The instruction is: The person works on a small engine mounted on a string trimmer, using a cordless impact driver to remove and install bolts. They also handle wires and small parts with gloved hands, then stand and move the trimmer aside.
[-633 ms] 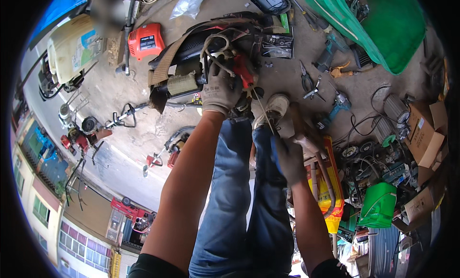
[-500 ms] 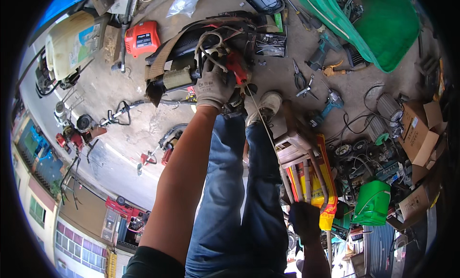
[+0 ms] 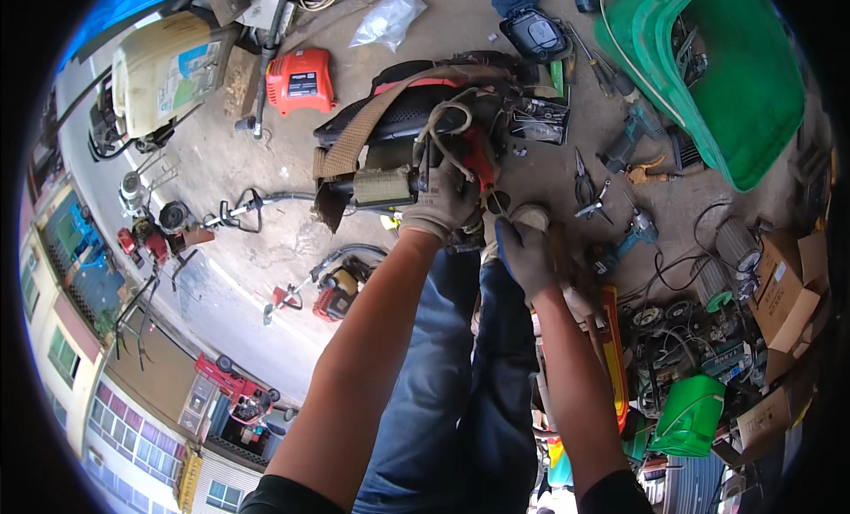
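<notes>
A backpack engine (image 3: pixel 381 188) with a red starter housing (image 3: pixel 478 160), padded back and tan strap stands on the concrete in front of my feet. My left hand (image 3: pixel 441 201), in a grey work glove, is closed on its frame under a loop of beige hose; the fingers are partly hidden. My right hand (image 3: pixel 529 255), gloved, is close to the red housing. Its fingers are curled round the pull cord's handle, itself hidden in the fist. Only a short stretch of pull cord (image 3: pixel 496 200) shows between housing and glove.
Left of the engine lie a red plastic cover (image 3: pixel 301 80) and a brush cutter (image 3: pixel 332 288). To the right are pliers (image 3: pixel 584 182), cordless drills (image 3: pixel 639 231), a green tub (image 3: pixel 753 98) and a cardboard box (image 3: pixel 784 279). A wooden chair (image 3: pixel 575 288) stands by my right arm.
My right hand has come forward from far back beside the chair to near the engine, and the long stretched cord has run back in. My left hand keeps its hold.
</notes>
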`<state>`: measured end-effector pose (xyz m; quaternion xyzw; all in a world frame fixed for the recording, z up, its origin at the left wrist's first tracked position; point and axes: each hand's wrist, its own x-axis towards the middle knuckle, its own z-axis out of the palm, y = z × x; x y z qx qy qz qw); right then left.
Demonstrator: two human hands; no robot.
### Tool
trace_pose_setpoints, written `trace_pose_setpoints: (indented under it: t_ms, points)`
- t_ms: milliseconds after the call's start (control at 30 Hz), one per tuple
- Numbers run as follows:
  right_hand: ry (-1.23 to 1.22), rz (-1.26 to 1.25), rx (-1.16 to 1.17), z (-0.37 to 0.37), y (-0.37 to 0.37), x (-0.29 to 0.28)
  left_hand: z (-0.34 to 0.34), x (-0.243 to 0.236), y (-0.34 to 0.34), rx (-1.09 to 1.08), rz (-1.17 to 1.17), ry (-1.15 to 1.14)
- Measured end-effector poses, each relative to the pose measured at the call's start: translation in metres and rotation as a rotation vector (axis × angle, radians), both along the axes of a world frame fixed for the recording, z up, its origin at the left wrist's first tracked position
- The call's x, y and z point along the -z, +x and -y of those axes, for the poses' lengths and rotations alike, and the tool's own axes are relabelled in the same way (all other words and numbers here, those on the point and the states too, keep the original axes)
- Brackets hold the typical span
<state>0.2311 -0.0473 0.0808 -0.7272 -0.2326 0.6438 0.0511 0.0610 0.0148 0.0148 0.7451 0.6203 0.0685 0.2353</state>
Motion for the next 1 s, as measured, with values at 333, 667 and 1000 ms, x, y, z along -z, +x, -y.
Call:
trace_pose_setpoints:
  t_ms: [333, 667, 1000]
  points:
    - [-0.169, -0.072, -0.352, 0.142, 0.134, -0.269, 0.004, -0.006, -0.008, -0.048, 0.049, -0.043]
    - [0.089, 0.098, -0.161, 0.030, -0.019, 0.017, -0.006, -0.004, -0.013, -0.028, 0.154, -0.172]
    - [-0.206, -0.003, -0.315, 0.176, 0.155, -0.308, -0.007, 0.003, -0.013, 0.041, 0.182, -0.139]
